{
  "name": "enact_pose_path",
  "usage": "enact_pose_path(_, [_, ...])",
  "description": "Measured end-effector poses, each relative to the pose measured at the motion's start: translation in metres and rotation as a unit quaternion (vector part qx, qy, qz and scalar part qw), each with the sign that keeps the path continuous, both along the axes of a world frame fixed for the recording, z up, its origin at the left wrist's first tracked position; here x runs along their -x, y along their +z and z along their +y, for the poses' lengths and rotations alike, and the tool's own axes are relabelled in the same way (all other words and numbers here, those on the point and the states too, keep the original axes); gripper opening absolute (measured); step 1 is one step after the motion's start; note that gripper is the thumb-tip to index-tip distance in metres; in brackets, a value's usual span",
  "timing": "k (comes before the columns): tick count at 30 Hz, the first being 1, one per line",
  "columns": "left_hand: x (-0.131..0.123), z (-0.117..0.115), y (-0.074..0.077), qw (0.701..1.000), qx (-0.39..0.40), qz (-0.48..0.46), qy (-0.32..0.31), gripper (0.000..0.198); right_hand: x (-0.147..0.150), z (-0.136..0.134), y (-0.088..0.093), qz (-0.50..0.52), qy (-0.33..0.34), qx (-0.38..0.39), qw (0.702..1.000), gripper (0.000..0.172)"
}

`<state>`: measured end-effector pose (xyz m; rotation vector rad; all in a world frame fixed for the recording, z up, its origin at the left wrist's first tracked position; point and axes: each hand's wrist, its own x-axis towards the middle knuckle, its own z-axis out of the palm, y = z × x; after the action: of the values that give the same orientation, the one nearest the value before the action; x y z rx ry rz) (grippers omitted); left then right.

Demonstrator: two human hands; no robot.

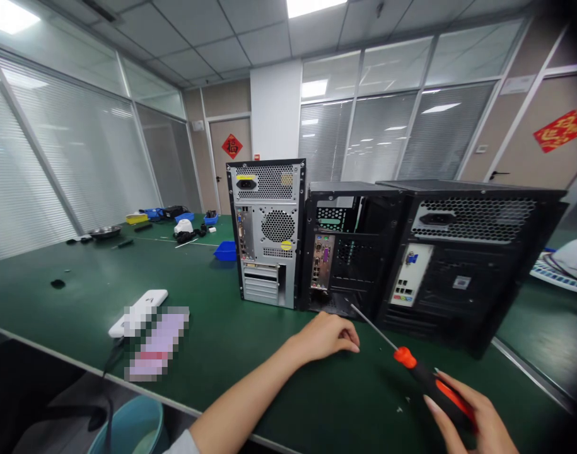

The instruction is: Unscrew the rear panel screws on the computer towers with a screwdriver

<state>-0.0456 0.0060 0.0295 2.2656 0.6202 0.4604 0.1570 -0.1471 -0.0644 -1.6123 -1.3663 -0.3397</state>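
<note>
Evidently for aim, the right hand (480,413) clasps a screwdriver (406,357); the left hand (326,337) (curled, can't tell if empty) sits near the middle computer (359,265).

Ceiling lights (315,6) glare white — reflections streak the glass (335,79) — while dark blur clouds the upper right corner.

Office with glass partitions (396,68) and blinds (80,145)

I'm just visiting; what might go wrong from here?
The screwdriver in the right hand has its tip close to the left hand in this view, so a slip might jab it. The middle case is partly open at its back; the tip might scratch something inside. Small bits on the table might get brushed off.
</note>
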Motion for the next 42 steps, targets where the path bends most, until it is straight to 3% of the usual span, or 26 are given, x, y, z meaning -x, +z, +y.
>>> enact_pose_path(5, [0.028, 0.004, 0.013, 0.996, 0.029, -0.077, 0.036, 0.009, 0.009, 0.000, 0.017, 0.006, 0.004, -0.011, 1.000, 0.042])
enact_pose_path(9, [0.049, 0.010, 0.022, 0.974, 0.138, -0.169, 0.061, 0.016, 0.020, -0.002, 0.037, -0.023, 0.039, -0.062, 0.997, 0.036])
enact_pose_path(15, [0.070, 0.021, 0.024, 0.893, 0.269, -0.339, 0.123, 0.031, 0.037, -0.003, 0.058, -0.069, 0.067, -0.105, 0.990, 0.027])
enact_pose_path(20, [0.071, 0.020, 0.017, 0.821, 0.345, -0.439, 0.118, 0.045, 0.049, -0.002, 0.069, -0.109, 0.086, -0.111, 0.984, 0.026])
enact_pose_path(24, [0.070, 0.015, 0.014, 0.785, 0.369, -0.487, 0.106, 0.048, 0.057, 0.000, 0.072, -0.151, 0.103, -0.105, 0.978, 0.028])
enact_pose_path(31, [0.066, 0.016, 0.009, 0.763, 0.375, -0.522, 0.064, 0.041, 0.065, 0.002, 0.070, -0.174, 0.113, -0.077, 0.975, 0.030])
enact_pose_path(42, [0.064, 0.016, 0.004, 0.768, 0.358, -0.527, 0.063, 0.042, 0.066, 0.003, 0.072, -0.193, 0.109, -0.082, 0.972, 0.028])
